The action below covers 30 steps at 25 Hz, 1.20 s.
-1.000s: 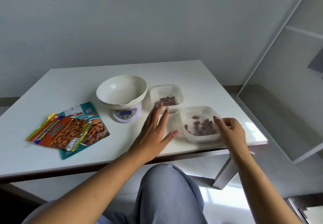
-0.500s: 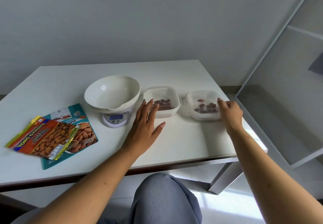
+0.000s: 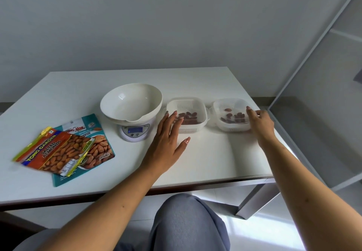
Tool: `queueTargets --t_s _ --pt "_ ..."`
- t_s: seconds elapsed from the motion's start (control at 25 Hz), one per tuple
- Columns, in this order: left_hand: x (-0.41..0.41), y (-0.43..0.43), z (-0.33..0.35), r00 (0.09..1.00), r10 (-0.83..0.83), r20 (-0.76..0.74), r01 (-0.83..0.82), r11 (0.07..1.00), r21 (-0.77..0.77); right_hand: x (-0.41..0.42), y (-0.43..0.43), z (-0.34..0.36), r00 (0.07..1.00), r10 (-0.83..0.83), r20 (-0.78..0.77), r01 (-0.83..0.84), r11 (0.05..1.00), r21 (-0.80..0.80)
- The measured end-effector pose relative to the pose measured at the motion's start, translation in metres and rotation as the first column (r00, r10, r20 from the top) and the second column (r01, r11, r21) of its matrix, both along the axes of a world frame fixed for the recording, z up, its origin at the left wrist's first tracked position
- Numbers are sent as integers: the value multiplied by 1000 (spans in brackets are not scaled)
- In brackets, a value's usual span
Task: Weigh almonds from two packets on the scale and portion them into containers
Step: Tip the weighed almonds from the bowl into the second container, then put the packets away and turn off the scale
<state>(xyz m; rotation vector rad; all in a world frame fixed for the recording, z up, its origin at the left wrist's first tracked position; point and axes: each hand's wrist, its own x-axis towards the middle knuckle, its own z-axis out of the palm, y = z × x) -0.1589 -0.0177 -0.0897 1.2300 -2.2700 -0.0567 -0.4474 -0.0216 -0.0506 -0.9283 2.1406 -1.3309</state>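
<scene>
Two white basket-like containers sit side by side on the white table [image 3: 205, 158], each holding several almonds. My left hand [image 3: 168, 143] lies flat with straight fingers, its fingertips at the near left rim of the left container [image 3: 195, 105]. My right hand [image 3: 261, 122] touches the right rim of the right container [image 3: 228, 105] with loosely bent fingers. A white scale [image 3: 134, 132] with a lit blue display carries an empty cream bowl [image 3: 131, 101]. An orange almond packet [image 3: 52, 151] lies on top of a teal almond packet [image 3: 98, 152] at the left.
The table's front edge runs just below my forearms, and its right corner is near my right wrist. A grey shelf frame [image 3: 313, 58] stands to the right of the table. My knee in grey trousers [image 3: 188, 223] is under the front edge.
My right hand has pushed the right container away from the table's front edge, up beside the left container. My left hand has stayed by the left container.
</scene>
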Motion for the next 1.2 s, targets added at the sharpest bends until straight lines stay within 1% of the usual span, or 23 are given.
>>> queueTargets --t_s 0.04,0.12,0.2,0.28,0.36,0.52,0.6,0.68,0.76,0.8,0.84,0.88,0.92,0.96,1.0,1.04,1.08,1.12,1.2 --pt "0 1 0 1000 4 1 -4 1000 -3 2 1 1 999 -3 -37 3 1000 15" --pt "1 3 -1 1000 5 7 -5 1000 -25 12 7 4 974 -53 -222 63 997 40" --pt "3 6 1 1000 -5 6 5 999 -35 30 14 9 910 -75 -407 74 997 -19" --pt "5 9 2 1000 -15 9 15 999 -49 49 16 15 860 -21 -510 -21 997 -75" --pt "8 15 5 1000 -15 9 16 999 -52 68 16 18 803 62 -593 -133 988 -76" --pt "42 31 23 995 24 -94 -33 996 -85 128 14 33 706 173 -686 -303 950 -73" --pt "75 34 36 981 92 -169 -110 989 -100 171 17 39 659 223 -718 -427 897 -113" --pt "113 33 46 946 201 -255 -237 964 -118 214 21 45 610 264 -747 -568 803 -181" --pt "157 35 51 872 359 -333 -416 902 -116 260 27 48 573 365 -734 -706 675 -215" --pt "181 37 52 809 463 -363 -521 851 -75 284 28 47 554 438 -708 -757 619 -209" --pt "201 39 50 727 579 -368 -617 787 18 303 29 43 532 507 -678 -791 583 -185" --pt "217 42 47 626 700 -344 -696 701 157 321 28 36 511 570 -643 -811 568 -141" --pt "231 46 44 518 799 -306 -735 599 318 338 27 27 496 625 -603 -819 568 -84" --pt "237 49 42 435 857 -276 -723 516 460 350 25 17 496 672 -550 -811 585 -16" --pt "243 52 40 381 883 -275 -684 470 558 362 25 8 511 705 -493 -792 608 48" --pt "246 53 38 357 883 -305 -637 469 612 371 24 0 531 724 -441 -771 628 103" --pt "248 51 37 339 873 -352 -586 488 647 378 23 -6 536 734 -416 -755 638 153" --pt "249 48 38 306 860 -407 -529 509 679 383 23 -11 517 743 -426 -743 636 207" --pt "250 41 38 185 843 -506 -406 534 741 390 25 -19 422 761 -493 -733 606 309"
